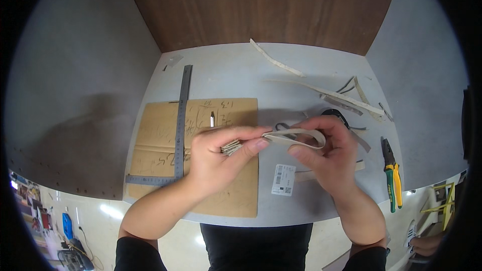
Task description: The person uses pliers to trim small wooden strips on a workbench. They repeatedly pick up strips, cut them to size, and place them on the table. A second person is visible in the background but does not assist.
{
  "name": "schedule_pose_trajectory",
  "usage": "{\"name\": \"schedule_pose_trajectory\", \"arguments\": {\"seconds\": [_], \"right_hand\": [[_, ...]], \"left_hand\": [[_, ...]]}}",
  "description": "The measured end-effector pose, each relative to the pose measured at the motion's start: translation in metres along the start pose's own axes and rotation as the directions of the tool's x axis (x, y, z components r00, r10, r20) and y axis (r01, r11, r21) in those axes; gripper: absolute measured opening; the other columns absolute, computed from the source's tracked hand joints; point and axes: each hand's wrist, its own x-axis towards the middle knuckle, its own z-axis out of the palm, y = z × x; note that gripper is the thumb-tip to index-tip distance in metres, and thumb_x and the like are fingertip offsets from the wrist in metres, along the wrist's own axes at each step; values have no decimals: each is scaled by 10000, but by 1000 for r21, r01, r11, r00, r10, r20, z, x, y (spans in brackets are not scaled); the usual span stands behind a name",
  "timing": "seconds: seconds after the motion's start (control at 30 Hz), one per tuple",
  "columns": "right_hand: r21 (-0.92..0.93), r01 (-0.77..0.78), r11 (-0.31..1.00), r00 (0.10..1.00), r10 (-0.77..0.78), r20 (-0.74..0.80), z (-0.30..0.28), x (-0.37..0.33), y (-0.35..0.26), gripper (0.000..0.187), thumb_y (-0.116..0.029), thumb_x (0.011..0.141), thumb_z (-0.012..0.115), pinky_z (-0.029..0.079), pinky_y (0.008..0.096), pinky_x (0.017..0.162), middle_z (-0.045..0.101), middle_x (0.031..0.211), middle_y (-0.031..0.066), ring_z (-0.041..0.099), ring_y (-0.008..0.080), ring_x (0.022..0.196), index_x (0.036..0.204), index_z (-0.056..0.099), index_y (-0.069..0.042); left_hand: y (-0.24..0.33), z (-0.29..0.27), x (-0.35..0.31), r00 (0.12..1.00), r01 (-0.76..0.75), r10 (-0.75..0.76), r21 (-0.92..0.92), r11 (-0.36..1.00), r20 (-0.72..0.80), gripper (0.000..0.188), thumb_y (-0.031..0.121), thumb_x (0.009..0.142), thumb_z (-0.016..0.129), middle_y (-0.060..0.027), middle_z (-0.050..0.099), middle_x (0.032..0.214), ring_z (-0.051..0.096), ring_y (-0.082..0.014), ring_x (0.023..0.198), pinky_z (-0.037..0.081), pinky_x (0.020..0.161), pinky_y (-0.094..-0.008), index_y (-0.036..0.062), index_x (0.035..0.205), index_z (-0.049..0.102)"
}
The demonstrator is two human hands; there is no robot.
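A flat beige strip (287, 141) is bent back on itself into a narrow loop, held between my hands above the table. My left hand (217, 158) pinches its two layers together between thumb and forefinger. Around the rounded end of the loop curl the thumb and fingers of my right hand (335, 156). A small bundle of stacked beige pieces (231, 147) shows inside my left palm. Part of the strip's bend is hidden by my right fingers.
A cardboard sheet (236, 195) lies under my left arm, with a metal square ruler (185, 88) and a pen (212, 119) on it. Loose strips (346, 99), a white label (283, 179) and green-and-yellow pliers (392, 180) lie rightward. Panels enclose the table; another person's hand (426, 244) is lower right.
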Motion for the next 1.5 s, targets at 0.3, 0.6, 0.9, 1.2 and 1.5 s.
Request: {"name": "schedule_pose_trajectory", "arguments": {"seconds": [0.3,0.6,0.9,1.2,1.5], "right_hand": [[73,-56,996,998,57,-16,3,1,-1,394,13,751,780,512,232,734,600,983,65,590,104,859,1061,538,-15],[10,-142,990,990,142,-16,1,3,-3,354,-30,763,787,503,209,732,599,966,34,574,79,851,1059,595,-10],[88,-220,972,975,216,52,-4,7,-1,445,-46,749,794,518,244,805,652,1029,80,630,130,928,1137,584,8],[130,-179,975,983,171,74,-4,7,-4,415,-42,778,767,487,254,818,607,1035,41,579,104,941,1144,573,-12],[-656,207,726,940,38,340,-9,3,14,275,-151,681,820,463,322,853,546,1087,114,526,280,1028,843,628,-38]], "left_hand": [[-3,0,3,999,4,-2,62,998,-36,105,72,781,772,-70,718,783,666,-107,698,509,631,-225,8,831,707],[-4,4,5,998,-53,59,196,979,-27,126,132,805,761,-69,720,790,682,-120,705,522,633,-242,24,852,717],[-6,-5,7,994,52,-59,82,995,88,127,122,799,766,-65,724,812,673,-106,749,525,685,-232,23,864,721],[-12,-1,9,988,146,-142,-75,986,56,275,215,849,742,82,389,613,368,-26,542,350,505,-200,23,1028,661],[-22,-14,23,891,421,-295,-871,253,345,507,404,1036,261,24,357,710,322,-98,614,302,577,-244,-12,1201,501]]}}
